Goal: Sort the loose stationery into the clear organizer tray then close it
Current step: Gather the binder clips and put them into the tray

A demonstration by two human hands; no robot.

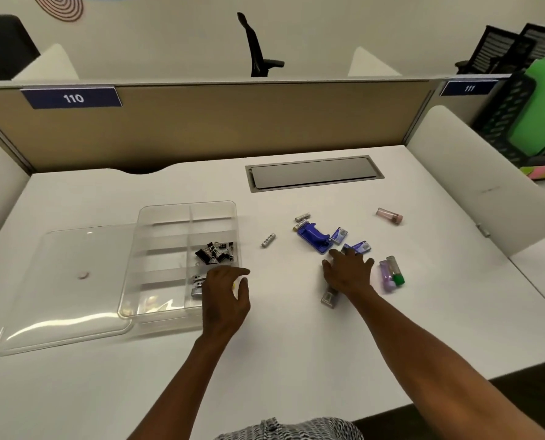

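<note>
On white desk (296, 344): tan partition (233, 122) behind.

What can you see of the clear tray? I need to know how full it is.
The tray is clear plastic, open, flat on the white desk, split by dividers into compartments. One right-hand compartment holds black binder clips; the next nearer one holds small metal pieces. The rest look empty. The left hand is at its near right corner. Its lid lies alongside, left.
</note>
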